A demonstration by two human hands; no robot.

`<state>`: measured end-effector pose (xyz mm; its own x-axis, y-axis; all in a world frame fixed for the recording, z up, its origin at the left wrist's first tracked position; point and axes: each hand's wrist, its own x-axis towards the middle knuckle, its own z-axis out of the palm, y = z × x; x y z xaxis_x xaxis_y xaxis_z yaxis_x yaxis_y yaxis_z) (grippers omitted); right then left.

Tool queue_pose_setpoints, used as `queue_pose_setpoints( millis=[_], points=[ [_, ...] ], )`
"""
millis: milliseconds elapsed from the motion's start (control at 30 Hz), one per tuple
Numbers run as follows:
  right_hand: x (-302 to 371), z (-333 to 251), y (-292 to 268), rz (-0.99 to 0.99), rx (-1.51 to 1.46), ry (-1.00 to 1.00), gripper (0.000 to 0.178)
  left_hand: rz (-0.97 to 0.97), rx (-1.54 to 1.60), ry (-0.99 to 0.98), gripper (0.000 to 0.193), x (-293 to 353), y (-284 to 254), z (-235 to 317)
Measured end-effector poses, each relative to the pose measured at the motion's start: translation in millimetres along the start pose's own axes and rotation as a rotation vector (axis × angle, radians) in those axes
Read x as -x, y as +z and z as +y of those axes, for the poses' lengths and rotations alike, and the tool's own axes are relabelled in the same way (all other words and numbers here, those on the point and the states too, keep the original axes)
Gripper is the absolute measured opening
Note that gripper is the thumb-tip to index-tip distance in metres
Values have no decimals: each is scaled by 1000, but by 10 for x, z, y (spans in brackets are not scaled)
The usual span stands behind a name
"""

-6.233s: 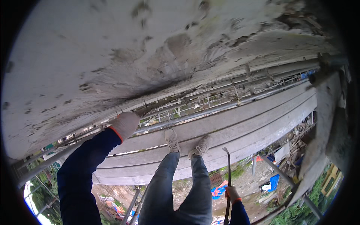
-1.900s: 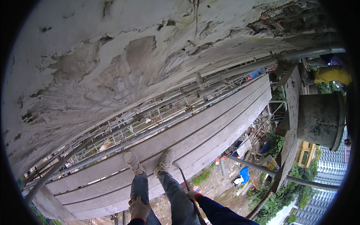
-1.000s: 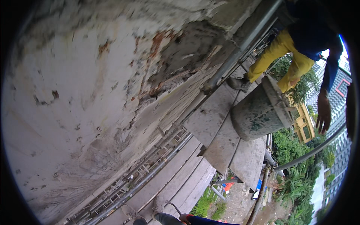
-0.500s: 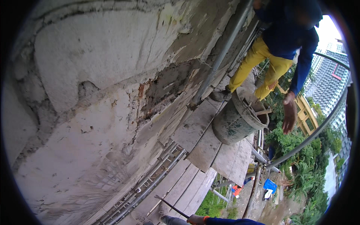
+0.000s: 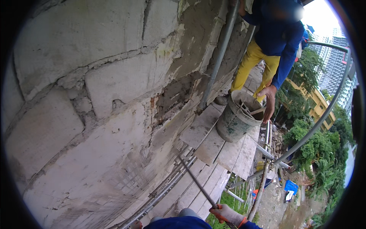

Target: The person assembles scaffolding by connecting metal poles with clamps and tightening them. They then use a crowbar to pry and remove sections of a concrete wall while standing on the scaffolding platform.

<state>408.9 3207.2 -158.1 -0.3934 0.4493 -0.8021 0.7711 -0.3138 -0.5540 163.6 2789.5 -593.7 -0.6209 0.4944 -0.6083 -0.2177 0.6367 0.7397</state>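
Note:
My right hand, in a white glove with orange at the fingers and cuff, is closed round a long thin dark metal bar. The bar slants up and left, its tip near the wall above the lower planks. At the lower edge, beside my blue clothing, a small pinkish-grey patch may be my left hand; its fingers cannot be made out. Ahead, a worn, mortar-stained bucket with sticks or tools in it stands on a plank platform. A co-worker's bare hand is at its rim.
The co-worker, in a blue top and yellow trousers, stands behind the bucket. On the left rises a cracked, broken block wall. Scaffold pipes run beside it. A curved rail bounds the right, above a drop to ground and trees.
My right hand and the bar have risen further into view. The co-worker's hand has moved to the bucket rim. The whole view has shifted, showing more wall.

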Motion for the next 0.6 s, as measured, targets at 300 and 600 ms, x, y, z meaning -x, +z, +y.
queue_pose_setpoints(
  millis=[300, 600],
  points=[
    [771, -411, -149, 244, -431, -395, 18, 280, 765, 224, 23, -812, -358, 1376],
    [401, -1197, -830, 340, -505, -820, 15, 390, 922, 568, 61, -877, -1504, 3168]
  ],
)
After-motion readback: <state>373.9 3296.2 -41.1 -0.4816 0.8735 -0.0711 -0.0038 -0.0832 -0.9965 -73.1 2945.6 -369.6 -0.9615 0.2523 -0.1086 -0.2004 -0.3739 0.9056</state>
